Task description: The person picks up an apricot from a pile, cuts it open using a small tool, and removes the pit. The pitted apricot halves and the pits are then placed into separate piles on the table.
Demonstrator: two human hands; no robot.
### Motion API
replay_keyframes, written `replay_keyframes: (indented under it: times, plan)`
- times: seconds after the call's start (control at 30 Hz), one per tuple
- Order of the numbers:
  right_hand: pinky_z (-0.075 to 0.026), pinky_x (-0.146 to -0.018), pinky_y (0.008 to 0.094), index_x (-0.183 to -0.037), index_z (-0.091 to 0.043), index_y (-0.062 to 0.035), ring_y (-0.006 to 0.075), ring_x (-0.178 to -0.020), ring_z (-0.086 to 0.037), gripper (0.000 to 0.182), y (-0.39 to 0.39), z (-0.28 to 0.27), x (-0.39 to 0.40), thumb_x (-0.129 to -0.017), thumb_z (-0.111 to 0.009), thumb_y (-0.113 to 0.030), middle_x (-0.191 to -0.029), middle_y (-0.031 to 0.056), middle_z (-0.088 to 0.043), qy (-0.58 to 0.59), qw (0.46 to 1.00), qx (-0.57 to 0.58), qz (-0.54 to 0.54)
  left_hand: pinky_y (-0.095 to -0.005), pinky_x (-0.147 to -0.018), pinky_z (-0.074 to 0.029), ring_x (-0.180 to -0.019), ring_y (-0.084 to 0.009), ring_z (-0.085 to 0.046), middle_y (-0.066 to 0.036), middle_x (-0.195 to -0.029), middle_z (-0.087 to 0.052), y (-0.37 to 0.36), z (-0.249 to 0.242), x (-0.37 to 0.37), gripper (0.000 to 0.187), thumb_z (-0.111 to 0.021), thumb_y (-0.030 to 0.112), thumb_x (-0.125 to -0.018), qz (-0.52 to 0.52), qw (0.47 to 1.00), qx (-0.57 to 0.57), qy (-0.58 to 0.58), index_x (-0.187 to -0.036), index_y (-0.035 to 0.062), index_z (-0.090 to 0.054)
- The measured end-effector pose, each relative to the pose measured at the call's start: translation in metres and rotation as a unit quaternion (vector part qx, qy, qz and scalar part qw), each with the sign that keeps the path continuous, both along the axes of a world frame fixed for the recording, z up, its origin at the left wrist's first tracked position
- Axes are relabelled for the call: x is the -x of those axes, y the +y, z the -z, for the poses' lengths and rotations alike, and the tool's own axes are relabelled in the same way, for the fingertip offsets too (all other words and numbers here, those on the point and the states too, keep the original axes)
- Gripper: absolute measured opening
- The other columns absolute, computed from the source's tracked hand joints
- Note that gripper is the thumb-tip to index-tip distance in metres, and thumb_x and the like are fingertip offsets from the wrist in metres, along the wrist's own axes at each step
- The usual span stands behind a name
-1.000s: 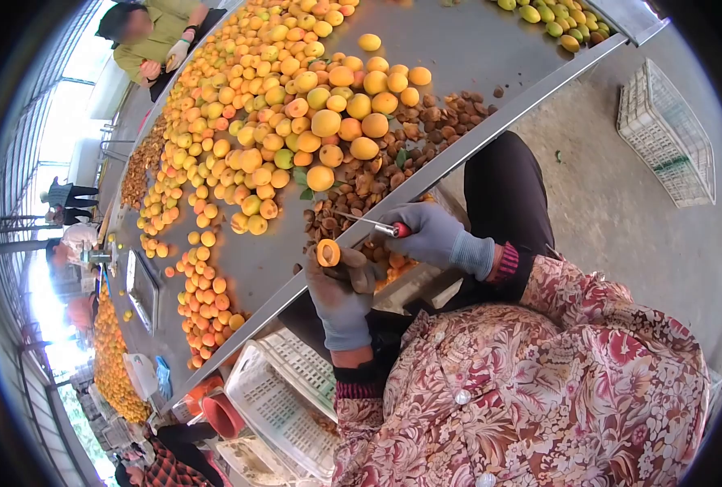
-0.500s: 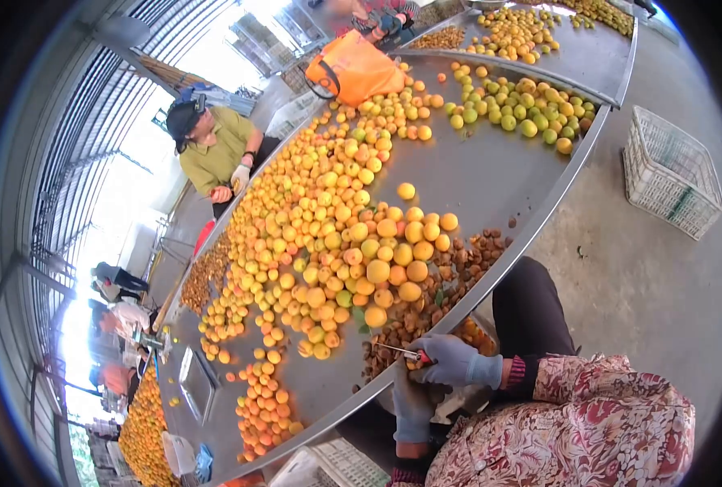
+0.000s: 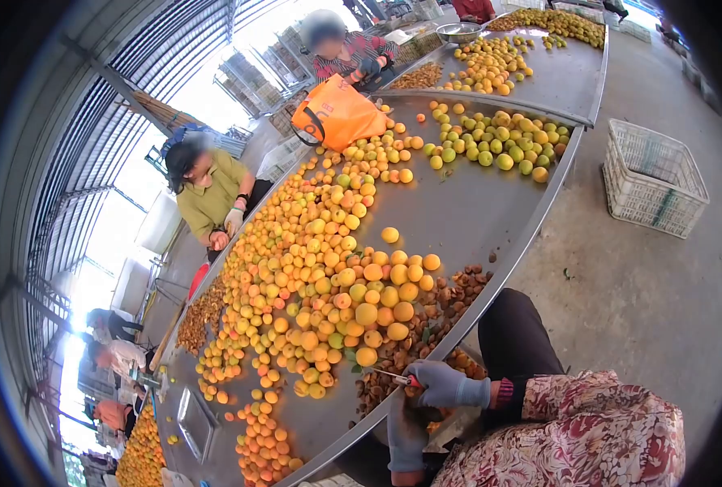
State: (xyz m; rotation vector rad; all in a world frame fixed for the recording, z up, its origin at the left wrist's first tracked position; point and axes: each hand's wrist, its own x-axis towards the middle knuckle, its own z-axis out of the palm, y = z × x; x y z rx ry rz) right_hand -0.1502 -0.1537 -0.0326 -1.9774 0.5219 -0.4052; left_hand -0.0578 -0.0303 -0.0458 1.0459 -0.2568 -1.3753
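My right hand, in a grey-blue glove, is closed around the red handle of a small knife. Its thin blade points left over the table edge. Just below it, my left hand, also gloved, is raised close to the knife handle. Its fingers are dark and partly hidden, so I cannot make out what they hold. In front of both hands lies a heap of brown pits or fruit pieces, with green leaves beside it. Beyond it spreads a large pile of orange-yellow apricots.
The metal table has a raised rim and bears greenish fruit, an orange bag and a metal tray. A white crate stands on the floor at right. A person in an olive shirt sits across the table.
The view has shifted, bringing more of the far end into sight, including a person in a striped top. The person opposite has lowered their head. My right hand still holds the knife.
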Motion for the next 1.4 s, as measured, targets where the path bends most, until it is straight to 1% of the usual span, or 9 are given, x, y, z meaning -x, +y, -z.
replay_keyframes:
  times: [0.27, 0.3, 0.37, 0.57, 0.77, 1.0, 1.1, 1.17, 1.4]
  plan:
    - [-0.045, -0.076, 0.0411, -0.086, -0.052, -0.0031, 0.0377, -0.087, -0.055, 0.028, 0.004, 0.005, -0.001, -0.063, -0.065, -0.014, -0.084, 0.0177, -0.055, -0.122, 0.992, 0.014, 0.03, -0.0402, -0.061, -0.054, -0.07, -0.0225, -0.063, -0.009, -0.094, -0.063, -0.012, -0.013, 0.014, 0.039, -0.042, 0.039, -0.094, -0.141, 0.99, -0.022, 0.016, -0.114, 0.0073, -0.052]
    - [-0.045, -0.075, 0.0409, -0.083, -0.053, -0.0034, 0.0374, -0.086, -0.055, 0.026, 0.003, 0.007, -0.002, -0.063, -0.065, -0.014, -0.083, 0.0175, -0.055, -0.163, 0.986, 0.017, 0.041, -0.0413, -0.074, -0.053, -0.097, -0.0228, -0.061, -0.007, -0.113, -0.059, -0.006, -0.013, 0.009, 0.038, -0.041, 0.036, -0.095, -0.092, 0.996, 0.002, 0.007, -0.121, 0.0091, -0.051]
    - [-0.045, -0.078, 0.0387, -0.095, -0.055, -0.0044, 0.0333, -0.089, -0.054, 0.038, -0.005, 0.008, 0.0, -0.061, -0.072, -0.012, -0.092, 0.0157, -0.055, -0.136, 0.99, 0.013, -0.019, -0.0384, -0.074, -0.053, -0.098, -0.0202, -0.06, -0.007, -0.115, -0.059, -0.006, -0.004, 0.006, 0.039, -0.044, 0.033, -0.094, -0.13, 0.99, 0.034, -0.036, -0.123, 0.0069, -0.051]
    - [-0.047, -0.073, 0.0279, -0.106, -0.056, -0.0025, 0.0164, -0.083, -0.057, 0.042, -0.002, -0.006, 0.004, -0.067, -0.072, -0.006, -0.09, 0.0081, -0.056, -0.059, 0.954, -0.295, -0.024, -0.0327, -0.068, -0.052, -0.078, -0.0178, -0.062, -0.009, -0.097, -0.058, -0.005, -0.016, 0.011, 0.025, -0.04, 0.021, -0.096, -0.143, 0.984, 0.064, -0.081, -0.105, 0.0023, -0.054]
    - [-0.048, -0.071, 0.0238, -0.108, -0.056, -0.003, 0.01, -0.08, -0.056, 0.041, -0.011, -0.013, 0.003, -0.071, -0.071, -0.002, -0.092, 0.003, -0.058, -0.004, 0.963, -0.268, -0.035, -0.0285, -0.068, -0.049, -0.076, -0.0188, -0.06, -0.009, -0.091, -0.055, -0.004, -0.006, 0.007, 0.018, -0.039, 0.007, -0.094, -0.148, 0.961, 0.09, -0.217, -0.101, -0.0048, -0.051]
    - [-0.048, -0.067, 0.0229, -0.095, -0.055, -0.0031, 0.0078, -0.077, -0.056, 0.028, -0.013, -0.015, 0.007, -0.073, -0.071, -0.006, -0.083, 0.0005, -0.058, -0.06, 0.938, -0.336, -0.064, -0.026, -0.06, -0.048, -0.068, -0.0162, -0.059, -0.009, -0.087, -0.056, -0.006, -0.005, 0.004, 0.016, -0.041, -0.003, -0.087, -0.226, 0.971, 0.048, -0.064, -0.098, -0.0052, -0.052]
    - [-0.048, -0.066, 0.0226, -0.089, -0.054, -0.0048, 0.0054, -0.073, -0.055, 0.025, -0.011, -0.007, 0.007, -0.071, -0.072, -0.006, -0.078, -0.0012, -0.057, -0.084, 0.922, -0.37, -0.073, -0.0232, -0.051, -0.045, -0.061, -0.0135, -0.058, -0.008, -0.082, -0.058, -0.007, -0.016, 0.008, 0.019, -0.043, -0.007, -0.083, -0.165, 0.965, 0.036, -0.201, -0.098, -0.005, -0.054]
    - [-0.046, -0.061, 0.0213, -0.084, -0.054, -0.0046, 0.0042, -0.068, -0.053, 0.023, -0.007, 0.003, 0.005, -0.07, -0.072, -0.004, -0.075, -0.0022, -0.057, -0.13, 0.914, -0.38, -0.058, -0.0215, -0.047, -0.043, -0.055, -0.0114, -0.057, -0.008, -0.077, -0.059, -0.008, -0.016, 0.011, 0.022, -0.043, -0.008, -0.082, -0.098, 0.875, 0.043, -0.473, -0.099, -0.0052, -0.056]
    - [-0.045, -0.057, 0.0206, -0.082, -0.058, -0.0039, 0.0038, -0.065, -0.053, 0.019, -0.002, -0.005, 0.006, -0.07, -0.072, -0.005, -0.071, -0.0028, -0.057, -0.137, 0.924, -0.356, -0.008, -0.0229, -0.049, -0.044, -0.056, -0.0118, -0.058, -0.006, -0.069, -0.059, -0.01, -0.021, 0.016, 0.024, -0.04, -0.005, -0.084, -0.139, 0.923, 0.01, -0.358, -0.102, -0.0056, -0.056]
